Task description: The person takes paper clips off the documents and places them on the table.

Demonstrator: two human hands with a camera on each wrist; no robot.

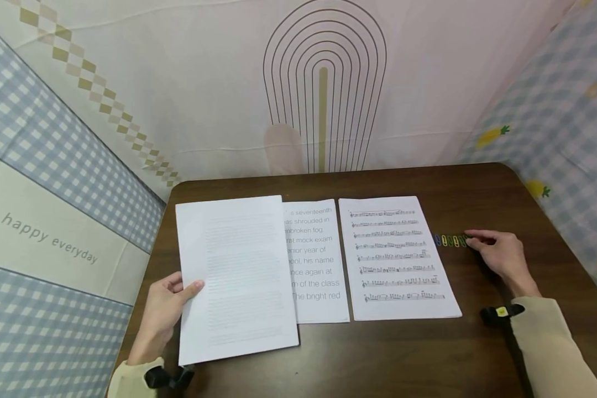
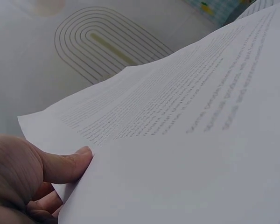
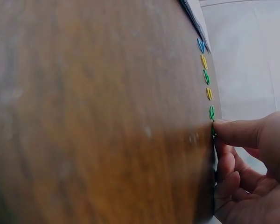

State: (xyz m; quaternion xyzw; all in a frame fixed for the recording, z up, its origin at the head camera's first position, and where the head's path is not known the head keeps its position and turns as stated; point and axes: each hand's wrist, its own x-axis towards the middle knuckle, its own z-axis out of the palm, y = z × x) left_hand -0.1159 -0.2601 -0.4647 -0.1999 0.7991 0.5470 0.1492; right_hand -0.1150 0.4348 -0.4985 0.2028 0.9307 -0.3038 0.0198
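My left hand (image 1: 165, 308) holds a sheaf of printed white paper (image 1: 239, 276) by its left edge, thumb on top and fingers beneath. The sheaf overlaps a second sheet with large print (image 1: 318, 265); in the left wrist view the held paper (image 2: 177, 163) bends and small text runs across it. At the right, my right hand (image 1: 502, 257) pinches a green paper clip (image 3: 213, 129) at the near end of a short row. Several blue, yellow and green paper clips (image 1: 450, 241) lie in that row, with a yellow clip (image 3: 209, 94) among them.
Sheet music (image 1: 393, 260) lies between the large-print sheet and the clips. All of it rests on a dark brown wooden table (image 1: 338, 359). A patterned white cloth (image 1: 219, 94) hangs behind the table, with checked cloth at both sides.
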